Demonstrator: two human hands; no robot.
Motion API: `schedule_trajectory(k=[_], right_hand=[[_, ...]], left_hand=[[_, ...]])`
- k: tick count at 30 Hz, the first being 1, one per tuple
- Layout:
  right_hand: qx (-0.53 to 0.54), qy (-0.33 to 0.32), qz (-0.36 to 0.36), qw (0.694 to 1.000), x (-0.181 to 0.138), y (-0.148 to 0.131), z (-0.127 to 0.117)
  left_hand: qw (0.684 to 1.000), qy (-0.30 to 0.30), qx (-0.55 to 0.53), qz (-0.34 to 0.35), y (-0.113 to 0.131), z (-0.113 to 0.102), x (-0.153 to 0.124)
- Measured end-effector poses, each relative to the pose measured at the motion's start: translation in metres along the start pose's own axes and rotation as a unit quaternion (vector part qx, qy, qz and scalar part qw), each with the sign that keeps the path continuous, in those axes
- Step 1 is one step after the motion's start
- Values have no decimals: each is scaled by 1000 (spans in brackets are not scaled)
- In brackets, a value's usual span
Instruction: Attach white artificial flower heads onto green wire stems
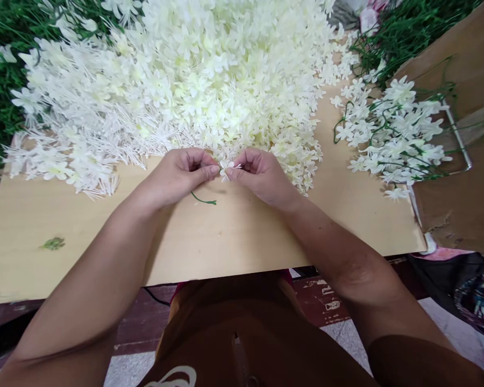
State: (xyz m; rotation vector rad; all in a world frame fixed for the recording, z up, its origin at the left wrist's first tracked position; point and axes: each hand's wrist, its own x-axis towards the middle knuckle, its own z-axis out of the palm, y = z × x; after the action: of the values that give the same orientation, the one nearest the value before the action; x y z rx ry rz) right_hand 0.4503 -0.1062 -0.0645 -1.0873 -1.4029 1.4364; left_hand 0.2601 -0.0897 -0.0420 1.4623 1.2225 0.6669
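My left hand [191, 173] pinches a thin green plastic stem [204, 201], whose forked free end hangs out below the palm. Thumb and finger of my right hand [260, 174] are closed on a small white artificial flower [225, 170]. The fingertips of both hands almost meet at this flower, just above the wooden table [226, 236]. How the stem and the flower join is hidden by the fingers. Directly beyond my hands lies a big heap of loose white flowers [226, 80].
White flowers on green stems [399, 134] hang at the right by a metal rod [457, 134] and a cardboard box [460, 209]. Green stems are piled at the far left [2, 97] and far right [423, 32]. A small green scrap [54, 243] lies at the left.
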Motion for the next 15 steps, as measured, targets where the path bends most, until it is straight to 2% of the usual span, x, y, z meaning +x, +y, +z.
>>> schedule_trajectory(k=[4, 8, 15], right_hand=[[2, 24, -33, 999, -1, 3, 5], [-6, 20, -50, 999, -2, 4, 5], [-9, 10, -37, 999, -3, 0, 5]], left_hand=[[1000, 16, -2, -2, 2, 3, 1], [1000, 21, -14, -6, 3, 6, 0], [998, -2, -62, -29, 3, 11, 1]])
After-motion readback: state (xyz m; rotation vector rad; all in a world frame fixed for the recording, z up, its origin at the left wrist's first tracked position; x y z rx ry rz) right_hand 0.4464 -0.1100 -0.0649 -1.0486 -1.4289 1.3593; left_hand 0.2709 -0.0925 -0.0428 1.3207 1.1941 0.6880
